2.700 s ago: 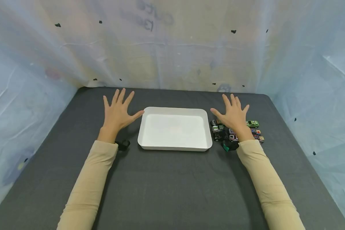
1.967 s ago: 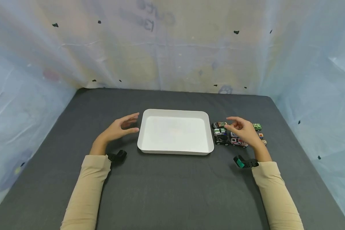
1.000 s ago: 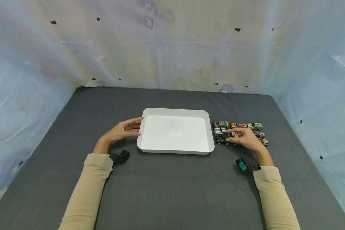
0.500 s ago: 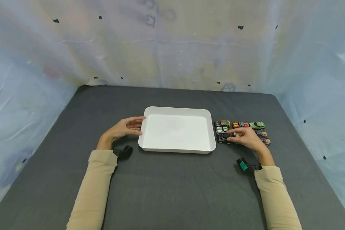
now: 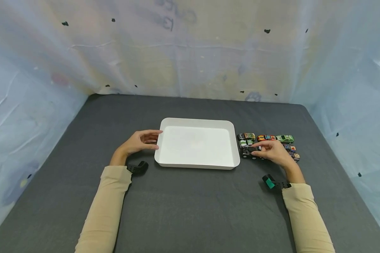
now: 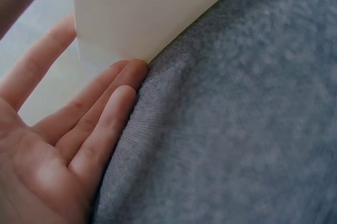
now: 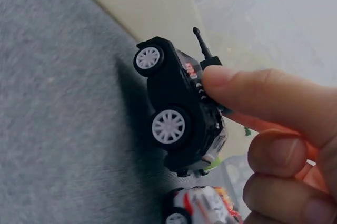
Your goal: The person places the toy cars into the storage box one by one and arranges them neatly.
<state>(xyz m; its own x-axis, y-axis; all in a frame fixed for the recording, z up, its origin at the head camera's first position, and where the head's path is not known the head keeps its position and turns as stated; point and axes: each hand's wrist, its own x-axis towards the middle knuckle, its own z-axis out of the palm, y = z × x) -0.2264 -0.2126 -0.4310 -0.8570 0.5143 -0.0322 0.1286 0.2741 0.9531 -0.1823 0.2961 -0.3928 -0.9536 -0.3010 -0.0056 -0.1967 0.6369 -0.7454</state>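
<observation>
1. Your right hand [image 5: 273, 151] pinches a black toy car [image 7: 174, 92] between thumb and forefinger, while the other fingers curl in below.
2. That car sits just off the right side of the white rectangular tray [image 5: 196, 144]; it has white-spoked wheels and a small gun-like piece on its roof. You can't tell from these views whether its wheels touch the counter [image 5: 193, 211].
3. Your left hand [image 5: 139, 142] is at the tray's left side, fingers loosely extended and touching it, thumb apart from them and nearer to you.
4. Close around your right hand stand more toy cars: a white-and-green one [image 5: 246, 143] just beyond the black one, a dark car with orange and green markings [image 5: 247, 136] behind that, then a red-and-yellow car [image 5: 266, 137] and a bright green car [image 5: 285, 139] farther right.
5. Near your curled fingers you have a white-and-red car [image 7: 205, 205], partly out of frame.
6. You wear beige sleeves [image 5: 102, 211], and pale, dark-spotted sheeting [image 5: 193, 63] hangs behind the counter.
</observation>
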